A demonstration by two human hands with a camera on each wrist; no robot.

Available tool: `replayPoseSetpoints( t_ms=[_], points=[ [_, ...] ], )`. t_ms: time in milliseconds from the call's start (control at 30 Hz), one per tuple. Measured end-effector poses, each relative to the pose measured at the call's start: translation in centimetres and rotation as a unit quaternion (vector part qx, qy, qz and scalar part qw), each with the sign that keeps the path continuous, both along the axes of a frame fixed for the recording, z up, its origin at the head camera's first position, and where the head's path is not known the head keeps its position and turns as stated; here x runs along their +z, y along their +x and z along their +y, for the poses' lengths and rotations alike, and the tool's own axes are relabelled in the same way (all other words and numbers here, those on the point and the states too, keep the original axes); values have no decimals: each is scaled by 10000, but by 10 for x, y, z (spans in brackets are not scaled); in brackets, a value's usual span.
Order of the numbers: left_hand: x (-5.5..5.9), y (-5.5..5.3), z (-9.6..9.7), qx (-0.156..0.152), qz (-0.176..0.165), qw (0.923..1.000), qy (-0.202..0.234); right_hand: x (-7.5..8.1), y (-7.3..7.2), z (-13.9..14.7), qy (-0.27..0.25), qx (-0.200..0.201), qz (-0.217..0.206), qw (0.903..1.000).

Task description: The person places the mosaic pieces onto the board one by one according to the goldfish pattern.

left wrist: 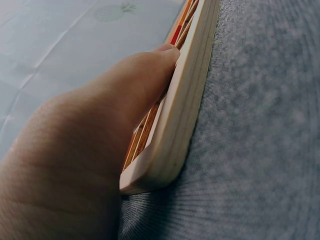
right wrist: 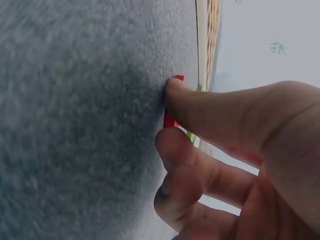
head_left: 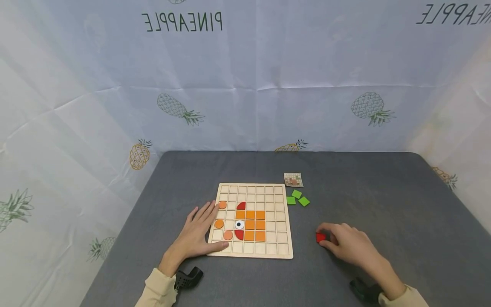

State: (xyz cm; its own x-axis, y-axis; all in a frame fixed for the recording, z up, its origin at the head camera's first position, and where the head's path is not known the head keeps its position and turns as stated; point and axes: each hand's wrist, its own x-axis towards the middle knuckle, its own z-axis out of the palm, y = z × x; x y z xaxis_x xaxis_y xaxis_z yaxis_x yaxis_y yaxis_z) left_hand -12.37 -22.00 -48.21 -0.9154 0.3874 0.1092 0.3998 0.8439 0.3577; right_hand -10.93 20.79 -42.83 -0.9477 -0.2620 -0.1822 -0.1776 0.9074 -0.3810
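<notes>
A wooden grid board (head_left: 280, 250) lies on the table, holding orange squares (head_left: 249, 224), orange discs (head_left: 219, 224), red quarter-round pieces (head_left: 241, 206) and a white eye disc (head_left: 239, 224). My left hand (head_left: 199, 232) rests on the board's left edge with fingers straight and spread; in the left wrist view its thumb (left wrist: 150, 70) lies over the rim. Right of the board, my right hand (head_left: 350, 244) pinches a red tile (head_left: 320, 237) between thumb and index finger, close over the table. The right wrist view shows the red tile (right wrist: 170, 120) partly hidden by the fingers.
Beside the board's right edge lie three green tiles (head_left: 296, 194). A small pattern card (head_left: 293, 180) sits just behind them. The grey table (head_left: 364, 187) meets a pineapple-print cloth (head_left: 268, 119) at the back.
</notes>
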Motion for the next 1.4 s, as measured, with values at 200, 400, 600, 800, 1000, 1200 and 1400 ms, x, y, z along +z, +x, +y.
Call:
replayPoseSetpoints(
  t_ms=[200,400,600,800,1000,1200,1400],
  points=[
    [-1,0,0,-7,-3,10000,-5,-2,0,-3,32,-65,43,10000],
    [-1,-1,0,10,-2,10000,-34,0,2,-5,-16,10,184,9998],
    [-1,0,0,20,-34,10000,-30,3,2,-9,-66,100,353,9993],
    [-2,-1,0,16,-26,10000,-60,11,0,-20,-70,236,608,9978],
    [-1,-1,0,25,-30,10000,-23,18,-8,-33,-123,444,763,9960],
    [-1,-1,0,16,-14,10000,-28,21,-13,-49,-240,681,916,9932],
    [-1,-1,0,8,16,10000,-22,22,-16,-66,-407,1031,999,9888]
  ],
)
